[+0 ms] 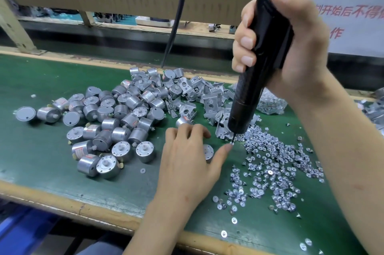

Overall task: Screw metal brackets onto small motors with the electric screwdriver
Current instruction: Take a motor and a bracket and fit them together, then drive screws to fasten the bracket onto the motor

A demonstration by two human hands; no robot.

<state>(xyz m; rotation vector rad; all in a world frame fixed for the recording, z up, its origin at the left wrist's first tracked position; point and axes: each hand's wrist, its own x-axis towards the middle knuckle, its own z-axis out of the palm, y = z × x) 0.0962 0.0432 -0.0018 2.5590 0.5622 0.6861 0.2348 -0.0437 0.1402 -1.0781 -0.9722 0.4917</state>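
Note:
My right hand point(295, 46) grips the black electric screwdriver point(257, 71), held nearly upright. Its bit point(233, 139) points down at the near edge of the bracket pile with a small screw at its tip. My left hand point(187, 163) lies on the green mat with fingers curled over a small silver motor point(208, 156), mostly hidden under it. The left thumb reaches right and touches the bit tip. A heap of silver motors point(116, 117) lies to the left. Bent metal brackets point(207, 100) are piled behind the hands. Several loose screws and washers point(274, 171) spread to the right.
The green mat point(41, 167) ends in a wooden front edge point(83, 207). The screwdriver's black cable point(176, 17) hangs down at the back. A clear bag of parts point(270, 103) lies behind the right wrist. A cardboard panel and a white sign stand at the rear.

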